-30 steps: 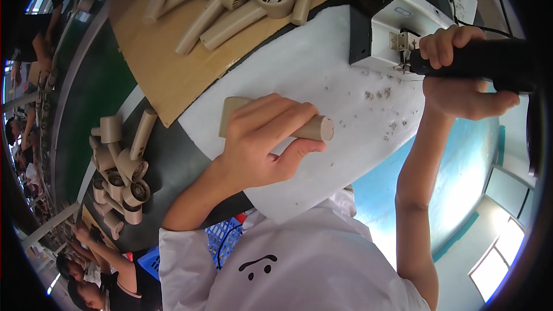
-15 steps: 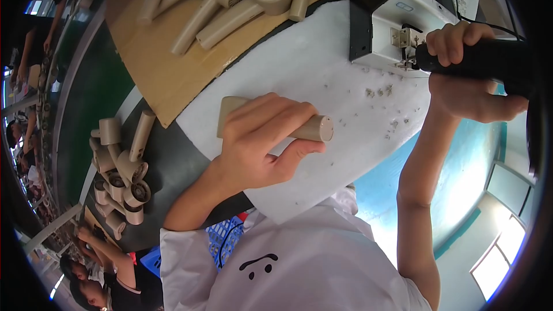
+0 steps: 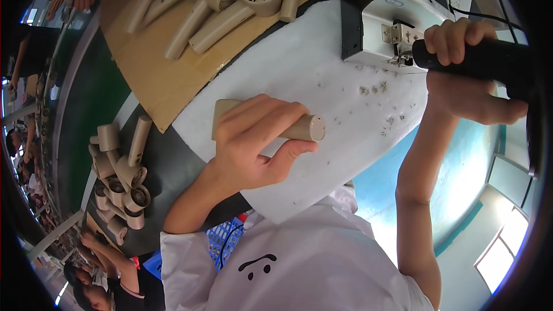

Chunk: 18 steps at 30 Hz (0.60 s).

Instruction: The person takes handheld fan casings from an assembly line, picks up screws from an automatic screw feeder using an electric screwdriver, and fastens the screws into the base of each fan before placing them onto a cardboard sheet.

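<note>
Beige plastic handheld fan (image 3: 303, 128) was apparently mid-work over the white sheet (image 3: 299, 63), with more beige fans (image 3: 125, 168) heaped at left and others on brown cardboard (image 3: 138, 69), nothing showing which were finished. Its long axis ran nearly left to right, the broad head leftward and the round handle end rightward, your left hand's (image 3: 250, 144) fingers wrapped around the handle. Your right hand (image 3: 455, 63) gripped a black cylindrical tool (image 3: 489, 60) well apart from it, near a silver-and-black metal machine (image 3: 374, 45), though whether the tip touched was too small to tell.
</note>
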Available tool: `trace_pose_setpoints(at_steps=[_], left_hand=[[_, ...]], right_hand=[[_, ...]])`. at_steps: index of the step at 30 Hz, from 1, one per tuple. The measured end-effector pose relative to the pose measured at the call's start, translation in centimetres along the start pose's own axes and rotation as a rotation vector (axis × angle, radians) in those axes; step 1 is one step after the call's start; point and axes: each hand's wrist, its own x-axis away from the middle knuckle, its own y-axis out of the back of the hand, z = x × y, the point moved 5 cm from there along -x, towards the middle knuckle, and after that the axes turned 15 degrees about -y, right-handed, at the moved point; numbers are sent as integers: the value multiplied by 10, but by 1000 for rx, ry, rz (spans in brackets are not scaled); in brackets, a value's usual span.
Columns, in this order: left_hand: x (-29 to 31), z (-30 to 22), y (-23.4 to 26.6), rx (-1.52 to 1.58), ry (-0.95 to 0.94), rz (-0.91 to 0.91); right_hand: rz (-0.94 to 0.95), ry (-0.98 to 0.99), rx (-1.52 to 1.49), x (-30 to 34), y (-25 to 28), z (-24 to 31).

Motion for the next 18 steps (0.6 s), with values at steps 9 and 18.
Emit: trace_pose_setpoints(at_steps=[9, 18], left_hand=[[0, 1, -2, -9, -6, -3], [2, 2, -1, -15, 3, 3]], right_hand=[[-101, -140, 48, -6, 0, -16], [1, -85, -36, 1, -4, -11]])
